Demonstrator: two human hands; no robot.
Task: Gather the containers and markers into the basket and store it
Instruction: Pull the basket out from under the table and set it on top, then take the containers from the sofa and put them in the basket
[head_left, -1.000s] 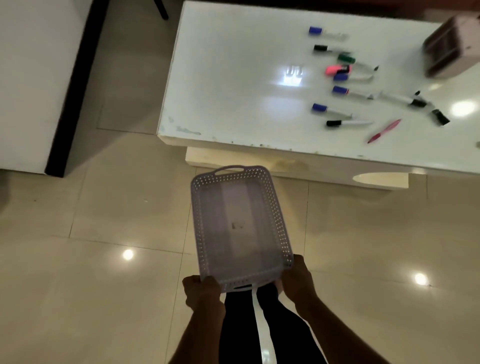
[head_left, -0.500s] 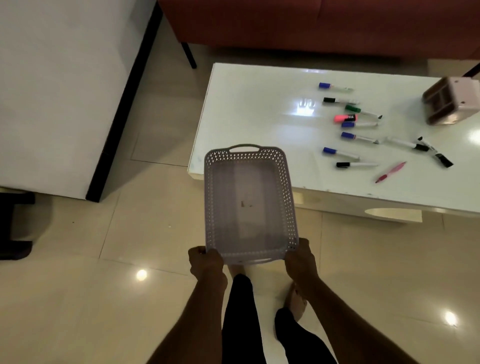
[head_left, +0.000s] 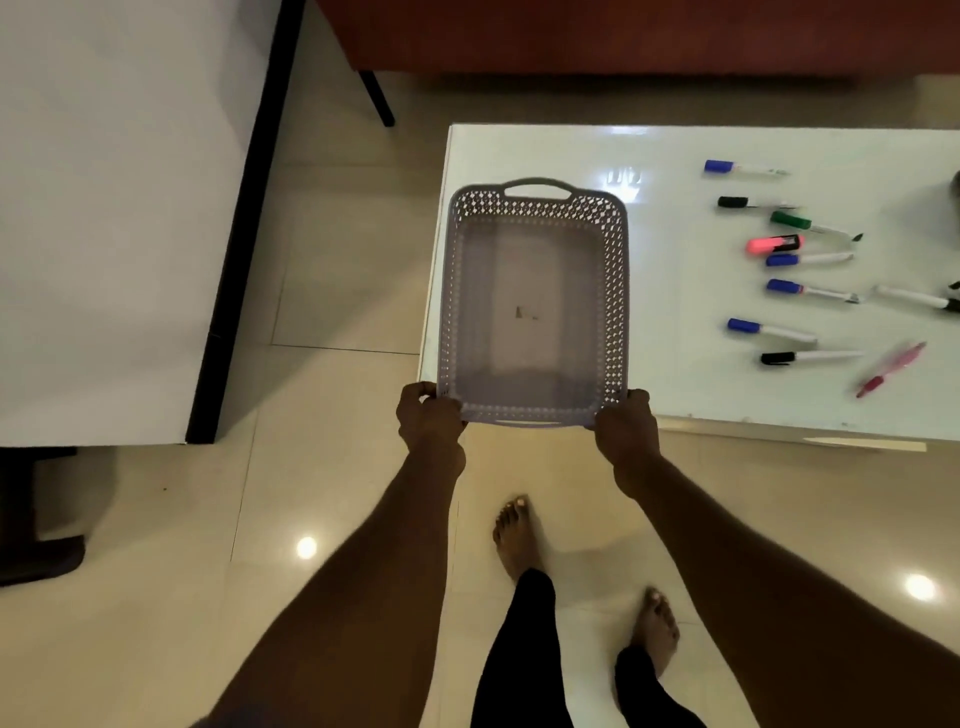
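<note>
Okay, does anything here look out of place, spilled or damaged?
Only small things. The basket, gripped at its near corners by the left hand and right hand, has a small brown speck on its floor. The markers lie scattered loose across the white table, none in the basket.

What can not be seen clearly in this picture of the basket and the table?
- Head view, right edge: a dark object is cut off, so its kind cannot be told.
- White marker: its dark end runs off the frame.
- Pink pen: motion blur.
- Speck in the basket: too small.
- Left hand and right hand hide the basket's near corners.
</note>
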